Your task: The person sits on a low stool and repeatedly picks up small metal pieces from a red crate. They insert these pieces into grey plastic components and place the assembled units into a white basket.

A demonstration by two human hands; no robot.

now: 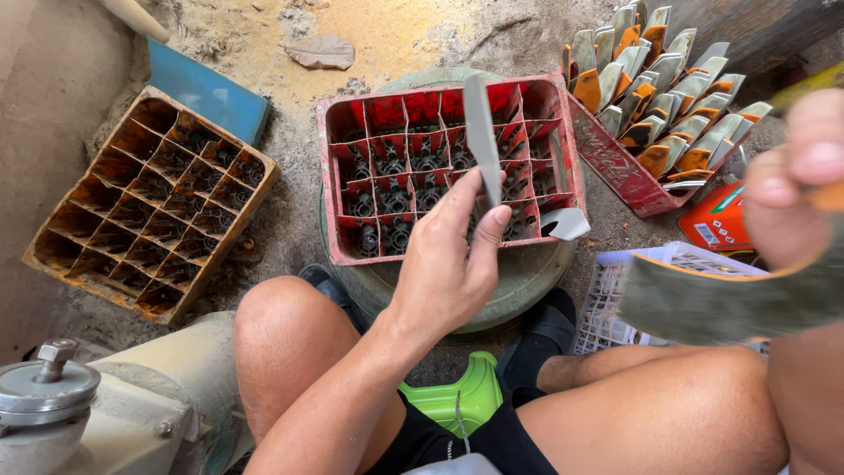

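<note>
Grey blade (pixel 481 136) pinched upright in the left hand (pixel 448 255), its tip rising over the middle of the red crate (pixel 352 119), fingers closed on its lower end. Right hand (pixel 796 180) close to the lens, gripping a blurred grey-green strip (pixel 730 299) above the white basket (pixel 615 299). Orange-brown crate (pixel 61 251) well apart at left, a second crate of grey-and-orange blades (pixel 664 97) just beside the red crate's right edge.

your bare left hand (pixel 448 264) and right hand (pixel 796 180) show no gloves or sleeves; you wear black shorts (pixel 466 440) with a thin chain at the waist, bare knees, and black sandals (pixel 541 330).
</note>
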